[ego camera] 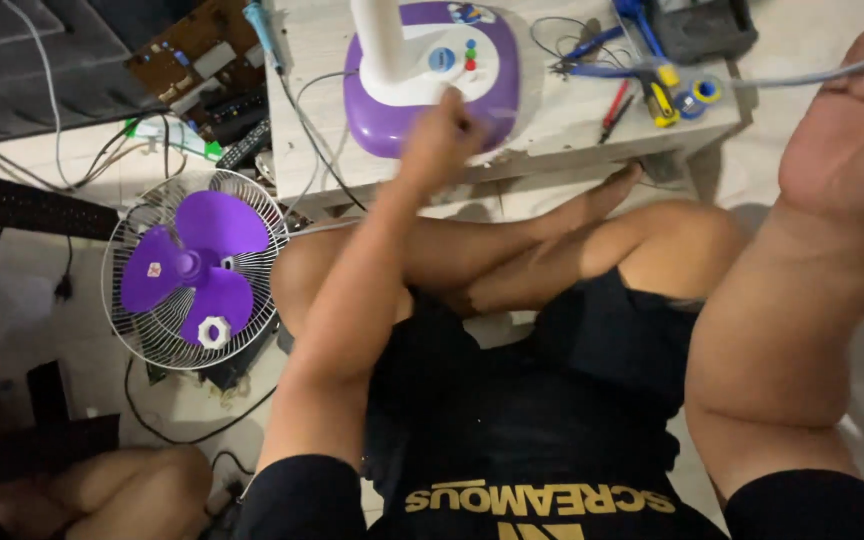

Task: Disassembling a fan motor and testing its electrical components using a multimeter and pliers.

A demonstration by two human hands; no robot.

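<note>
Close to the camera on the right, the right hand (852, 130) is raised, fingers curled around a grey cable (812, 75) that runs off leftward. Farther out, the left hand (444, 135) is bunched, fingertips pressed on the near edge of the purple-and-white fan base (402, 110) standing on the pale worktop (572, 125). Pliers and screwdrivers (642, 75) lie beyond. Left, on the floor, lies a fan head with purple blades (192, 265).

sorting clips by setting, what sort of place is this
Probably a home repair spot on a tiled floor: a purple-and-white fan base on a low white table, a purple-bladed fan head in its wire cage, hand tools and a bare circuit board.
</note>
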